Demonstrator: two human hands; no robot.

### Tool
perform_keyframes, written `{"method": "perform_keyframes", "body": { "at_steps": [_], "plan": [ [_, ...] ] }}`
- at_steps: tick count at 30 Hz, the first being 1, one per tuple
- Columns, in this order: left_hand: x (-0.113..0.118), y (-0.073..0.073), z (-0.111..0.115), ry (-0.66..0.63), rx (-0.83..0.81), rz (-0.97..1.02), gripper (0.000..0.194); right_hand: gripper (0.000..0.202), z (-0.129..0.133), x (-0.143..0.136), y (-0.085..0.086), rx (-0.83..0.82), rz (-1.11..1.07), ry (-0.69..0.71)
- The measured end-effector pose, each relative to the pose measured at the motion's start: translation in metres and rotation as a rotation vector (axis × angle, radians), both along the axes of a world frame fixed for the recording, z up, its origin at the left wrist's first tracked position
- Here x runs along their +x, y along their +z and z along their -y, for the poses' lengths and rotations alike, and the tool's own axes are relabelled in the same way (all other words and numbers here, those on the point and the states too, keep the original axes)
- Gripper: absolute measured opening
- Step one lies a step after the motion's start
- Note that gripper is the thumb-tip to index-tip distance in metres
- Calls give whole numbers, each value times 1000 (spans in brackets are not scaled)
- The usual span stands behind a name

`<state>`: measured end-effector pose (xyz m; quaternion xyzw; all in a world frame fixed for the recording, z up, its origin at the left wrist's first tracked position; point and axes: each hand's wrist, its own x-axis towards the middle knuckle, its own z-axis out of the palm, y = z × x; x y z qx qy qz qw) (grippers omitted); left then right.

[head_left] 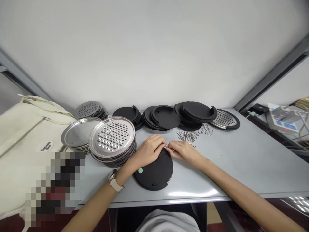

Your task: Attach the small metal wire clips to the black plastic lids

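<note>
Garment: pale grey cloth garment (169, 221), below the front edge of the smooth grey table (246, 170).
Watch: cream-strapped wristwatch (116, 182), on the left wrist.
Disc: flat round black disc (154, 175), on the table beneath the hands; pale green round spot (140, 170) at its left.
Left hand (151, 149): fingertips pinched closed on a small silver metal piece (168, 147) at the disc's far edge.
Right hand (184, 151): fingertips closed on the same piece, exact form too small to tell.
Stack: round silver perforated plates (112, 137), left of the disc.
Hardware: loose silver metal clips (187, 137), beside silver rings (205, 129).
Far row: round black rimmed covers (166, 116), near the wall.
</note>
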<state>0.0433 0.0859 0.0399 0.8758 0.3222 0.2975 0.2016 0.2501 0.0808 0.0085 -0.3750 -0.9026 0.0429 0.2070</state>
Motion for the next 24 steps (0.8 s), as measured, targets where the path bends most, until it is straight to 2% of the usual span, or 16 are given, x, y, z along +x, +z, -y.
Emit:
{"method": "perform_keyframes", "body": {
  "at_steps": [11, 24],
  "plan": [
    [0, -1, 1, 19, -112, 84, 13, 31, -1, 2, 4, 0, 14, 4],
    [0, 2, 3, -8, -90, 55, 14, 32, -2, 1, 5, -131, -65, -2]
  ]
}}
